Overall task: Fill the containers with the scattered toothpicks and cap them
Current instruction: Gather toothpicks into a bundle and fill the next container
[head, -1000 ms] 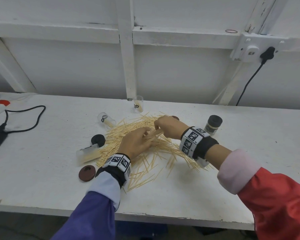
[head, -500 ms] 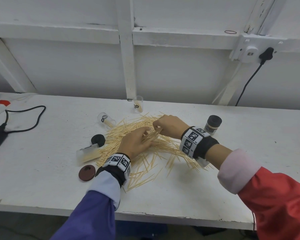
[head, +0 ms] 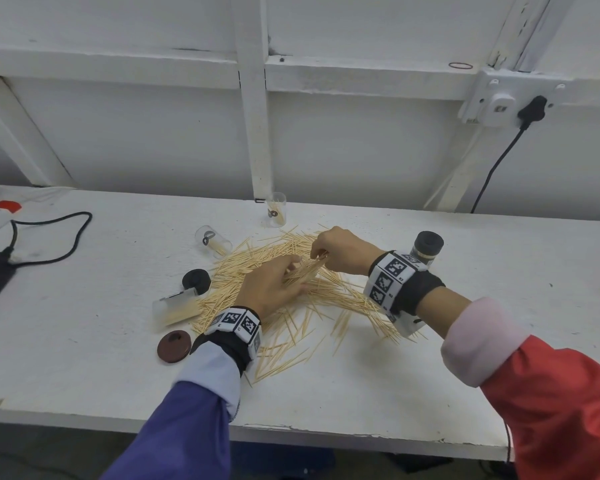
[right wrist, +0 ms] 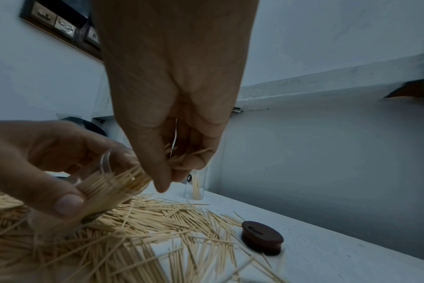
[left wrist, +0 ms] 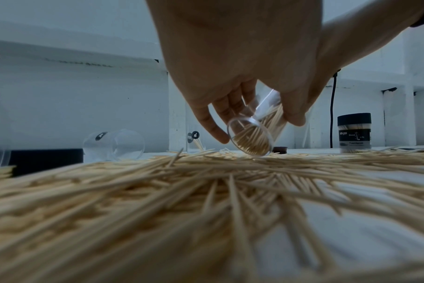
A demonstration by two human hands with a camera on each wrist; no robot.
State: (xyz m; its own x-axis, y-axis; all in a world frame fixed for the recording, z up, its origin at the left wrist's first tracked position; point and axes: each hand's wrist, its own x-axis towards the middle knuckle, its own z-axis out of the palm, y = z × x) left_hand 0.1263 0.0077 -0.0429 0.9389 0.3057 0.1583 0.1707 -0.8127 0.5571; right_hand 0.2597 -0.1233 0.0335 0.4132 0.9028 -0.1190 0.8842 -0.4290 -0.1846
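Scattered toothpicks [head: 340, 294] lie in a wide pile in the middle of the white table [head: 361, 393]. My left hand [head: 274, 284] grips a clear round container [left wrist: 253, 134], tilted on its side just above the pile [left wrist: 206, 191] and packed with toothpicks. My right hand [head: 338, 251] pinches a small bunch of toothpicks [right wrist: 181, 161] at the mouth of that container [right wrist: 106, 183]. Some picks stick out of the mouth.
A black-capped full container [head: 426, 249] stands at the right. One clear container [head: 212, 239] lies empty, another [head: 276, 209] stands upright by the wall. A black cap [head: 196, 280], a flat box of picks [head: 175, 308] and brown lids [head: 174, 347] [right wrist: 263, 237] lie around. A black cable [head: 49, 237] lies at the left.
Both hands stay almost where they were. The right hand has shifted slightly left, closer to the container's mouth.
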